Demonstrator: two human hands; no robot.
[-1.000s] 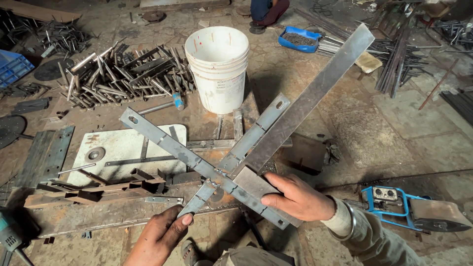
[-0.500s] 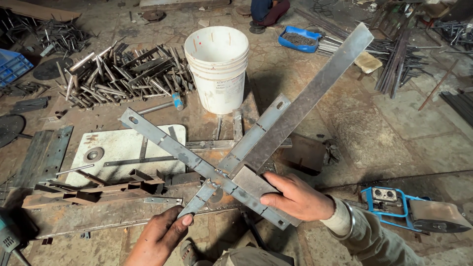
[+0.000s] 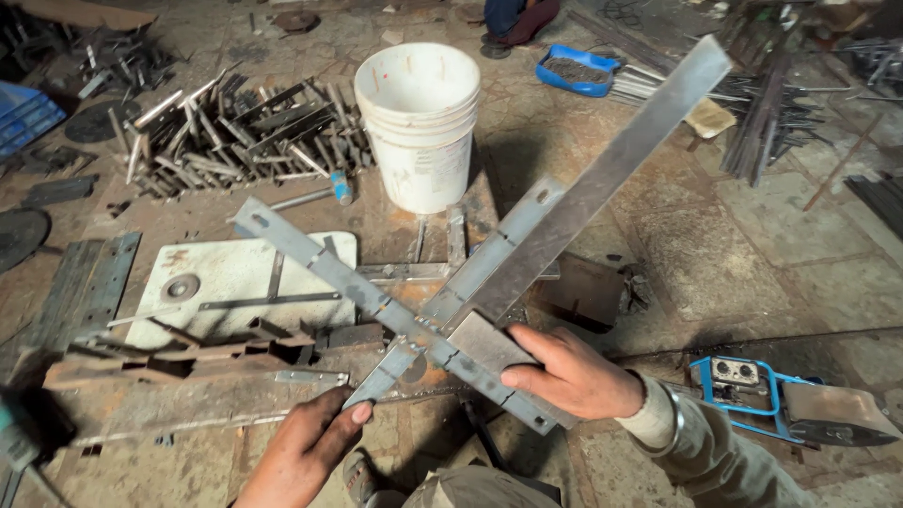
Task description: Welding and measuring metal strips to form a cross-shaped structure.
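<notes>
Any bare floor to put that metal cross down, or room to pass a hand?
Bare stone floor lies right of the cross, between the rod bundle and the blue machine. A smaller patch sits between bucket and rods. Left is crowded: scrap pile, white plate, rusty bars. Both hands, left and right, grip the cross.
</notes>
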